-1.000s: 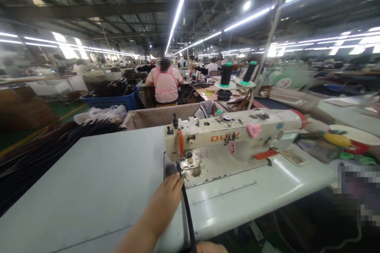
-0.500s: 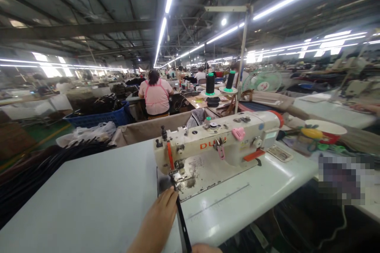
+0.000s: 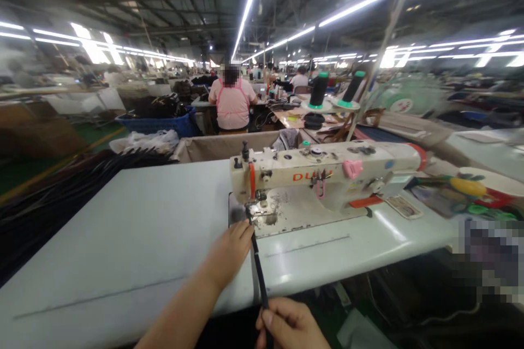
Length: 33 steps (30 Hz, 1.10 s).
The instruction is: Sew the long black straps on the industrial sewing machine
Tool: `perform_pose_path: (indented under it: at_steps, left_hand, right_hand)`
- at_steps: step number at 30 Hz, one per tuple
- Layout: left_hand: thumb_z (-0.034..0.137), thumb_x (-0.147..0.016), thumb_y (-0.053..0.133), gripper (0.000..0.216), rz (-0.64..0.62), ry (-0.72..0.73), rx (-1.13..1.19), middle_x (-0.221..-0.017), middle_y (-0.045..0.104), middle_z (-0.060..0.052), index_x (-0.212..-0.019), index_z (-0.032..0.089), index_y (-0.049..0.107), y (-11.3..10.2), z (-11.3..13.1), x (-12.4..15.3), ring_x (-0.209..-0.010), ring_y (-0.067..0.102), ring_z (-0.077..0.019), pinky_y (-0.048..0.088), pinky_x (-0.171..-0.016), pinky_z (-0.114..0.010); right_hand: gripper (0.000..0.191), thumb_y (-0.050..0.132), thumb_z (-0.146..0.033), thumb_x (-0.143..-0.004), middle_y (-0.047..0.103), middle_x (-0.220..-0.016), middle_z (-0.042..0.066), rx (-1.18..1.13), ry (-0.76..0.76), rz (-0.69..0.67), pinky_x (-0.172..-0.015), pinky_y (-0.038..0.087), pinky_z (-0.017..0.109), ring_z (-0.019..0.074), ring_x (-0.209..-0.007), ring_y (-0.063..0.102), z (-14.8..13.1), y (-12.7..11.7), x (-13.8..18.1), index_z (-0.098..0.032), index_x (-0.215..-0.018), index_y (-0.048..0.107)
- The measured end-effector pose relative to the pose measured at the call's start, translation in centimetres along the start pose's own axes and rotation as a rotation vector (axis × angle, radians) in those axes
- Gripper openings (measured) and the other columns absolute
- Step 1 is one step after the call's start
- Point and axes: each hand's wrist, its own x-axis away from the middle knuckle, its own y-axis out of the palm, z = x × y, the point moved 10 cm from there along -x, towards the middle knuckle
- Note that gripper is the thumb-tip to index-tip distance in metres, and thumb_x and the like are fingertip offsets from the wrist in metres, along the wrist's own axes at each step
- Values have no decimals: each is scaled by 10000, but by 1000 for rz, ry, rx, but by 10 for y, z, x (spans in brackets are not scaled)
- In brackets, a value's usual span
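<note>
A narrow black strap (image 3: 259, 267) runs from under the needle area of a white sewing machine (image 3: 311, 174) toward me, past the table's front edge. My left hand (image 3: 235, 245) is closed on the strap just in front of the presser foot, fingers together and partly covering it. Nearer to me, my right hand (image 3: 289, 323) pinches the strap between thumb and fingers, off the edge of the table. Pink-handled thread snips (image 3: 320, 186) hang on the machine's arm, beside a pink clip-like piece (image 3: 352, 169).
The pale worktable (image 3: 164, 218) surrounds the machine. Black straps (image 3: 82, 202) lie heaped at its left. Black thread cones (image 3: 318, 90) stand behind the machine. A yellow-handled tool (image 3: 467, 187) lies at the right. Ahead sits a person in pink (image 3: 232, 103).
My view has shifted, so the machine appears farther right and higher. My right hand has come further into view, pinching the strap. My left hand stays by the presser foot.
</note>
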Motion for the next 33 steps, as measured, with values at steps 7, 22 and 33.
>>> perform_pose_path:
  at_steps: [7,22,33]
  left_hand:
    - [156,-1044,466,249,-9,-62,59,-1270,693,-144,-1228,133,633,-6,-4,-2,-1231,669,-256,544,-1111,-415]
    - [48,-981,410,426,38,-196,271,-1368,639,-132,-1367,174,537,-3,-21,3,-1286,639,-236,534,-1140,-442]
    - [0,-923,402,458,72,-207,249,-1322,638,-145,-1328,144,560,-11,-20,1,-1242,634,-255,536,-1130,-458]
  right_hand:
    - [605,700,-768,-842,716,-642,36,-24,-4,20,-578,374,239,130,-584,562,-8,3,14,-164,-812,723]
    - [324,555,-390,-969,720,-1015,134,554,-103,122,-870,505,368,279,-960,685,-40,-11,23,-193,-981,812]
    - [594,578,-789,-904,686,-805,57,293,9,108,-758,491,335,240,-793,660,-8,-8,22,-210,-989,680]
